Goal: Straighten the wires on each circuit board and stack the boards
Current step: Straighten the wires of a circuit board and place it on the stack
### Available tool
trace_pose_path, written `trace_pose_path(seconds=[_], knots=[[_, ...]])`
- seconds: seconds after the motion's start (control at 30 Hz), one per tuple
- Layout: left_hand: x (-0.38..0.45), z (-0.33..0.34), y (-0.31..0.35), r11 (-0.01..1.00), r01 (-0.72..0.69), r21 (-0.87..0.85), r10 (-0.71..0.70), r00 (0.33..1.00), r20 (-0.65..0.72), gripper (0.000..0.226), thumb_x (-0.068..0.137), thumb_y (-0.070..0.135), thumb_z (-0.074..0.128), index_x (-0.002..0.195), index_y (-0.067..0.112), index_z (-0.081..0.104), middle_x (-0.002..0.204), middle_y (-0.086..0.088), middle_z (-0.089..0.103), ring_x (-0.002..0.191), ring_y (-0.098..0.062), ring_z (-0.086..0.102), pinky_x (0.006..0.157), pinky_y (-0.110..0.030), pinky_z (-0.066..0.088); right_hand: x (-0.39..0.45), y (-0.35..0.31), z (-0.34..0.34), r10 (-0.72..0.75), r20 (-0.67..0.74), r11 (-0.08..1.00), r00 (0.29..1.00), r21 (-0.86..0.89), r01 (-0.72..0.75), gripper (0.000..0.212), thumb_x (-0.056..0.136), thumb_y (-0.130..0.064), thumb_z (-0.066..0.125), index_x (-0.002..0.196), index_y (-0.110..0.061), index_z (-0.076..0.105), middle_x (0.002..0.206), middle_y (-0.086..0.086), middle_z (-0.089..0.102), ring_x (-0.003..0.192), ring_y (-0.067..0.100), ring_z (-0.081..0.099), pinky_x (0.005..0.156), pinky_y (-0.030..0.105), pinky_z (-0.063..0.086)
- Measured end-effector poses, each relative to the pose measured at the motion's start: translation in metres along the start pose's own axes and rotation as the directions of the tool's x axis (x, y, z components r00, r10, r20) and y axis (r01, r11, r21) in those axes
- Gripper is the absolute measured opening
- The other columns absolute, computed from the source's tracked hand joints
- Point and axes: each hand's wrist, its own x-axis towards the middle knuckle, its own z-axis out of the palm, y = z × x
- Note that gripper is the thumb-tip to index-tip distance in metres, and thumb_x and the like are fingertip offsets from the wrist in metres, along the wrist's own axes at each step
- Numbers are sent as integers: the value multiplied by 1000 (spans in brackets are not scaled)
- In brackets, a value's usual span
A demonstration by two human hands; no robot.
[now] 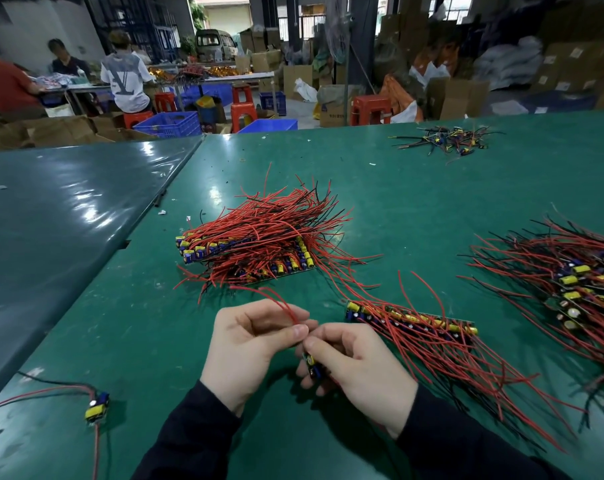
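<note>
From the head view, you are working at a wide counter point(397, 202) covered in shiny green sheeting, with a seam running diagonally between its two sections. Beyond it lies a warehouse floor: stacked cardboard boxes point(466, 98), blue crates point(170, 123), red stools point(243, 106), a parked van point(214, 44), and three people seated at a far table point(224, 77).

Your right hand point(357, 367) grips a small circuit board point(313, 364) with its fingers curled around it, just above the near edge of the counter. Your left hand point(246, 344) pinches that board's red wires point(286, 306) between thumb and fingertips, and the wires arc up and away to the left.

Behind your hands sits a stack of boards point(259, 251), their red and black leads fanning to the upper right. Just right of your right hand lies a row of boards point(411, 322) (still joined in a strip, as far as you can tell), leads trailing toward you. A loose heap point(570, 275) fills the right edge, a smaller tangle point(445, 140) lies far back, and a single board point(97, 407) rests at the near left.
</note>
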Motion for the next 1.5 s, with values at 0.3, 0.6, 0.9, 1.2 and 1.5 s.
trace_pose_path(seconds=[0.3,0.6,0.9,1.2,1.5], knots=[[-2,7,-3,989,-111,97,114,993,-22,20,72,-9,69,77,9,74,74,-15,73,67,-16,68,65,-24,56,0,1,-1,-60,-58,998,997,7,60,20,92,-6,54,77,-6,68,68,5,66,56,8,59,51,14,42],[-1,-1,6,906,406,-119,-390,911,137,31,71,36,61,77,9,77,76,-13,71,58,-18,67,49,-23,54,7,-9,-12,77,-76,896,994,442,-36,11,77,-16,66,78,-12,76,75,3,70,56,8,58,50,14,43],[5,-20,14,666,535,-520,-371,842,391,39,56,25,86,85,1,76,65,-8,69,52,-17,67,46,-21,53,7,-18,-19,104,-308,751,946,647,128,11,84,-2,61,80,-13,61,78,8,74,65,16,71,48,14,50],[5,-2,0,833,287,-474,-243,958,153,28,61,4,65,85,9,78,90,-10,74,76,-19,72,62,-21,56,1,-15,-11,-162,-341,820,926,476,318,22,63,2,71,54,-16,62,73,8,70,66,19,68,57,21,54],[6,0,2,899,73,-433,-120,989,-83,14,66,12,64,69,7,76,80,-8,74,67,-9,68,61,-18,56,2,-8,-9,-303,-210,944,930,67,323,32,73,17,68,74,-15,63,81,8,72,76,20,69,72,25,54]])
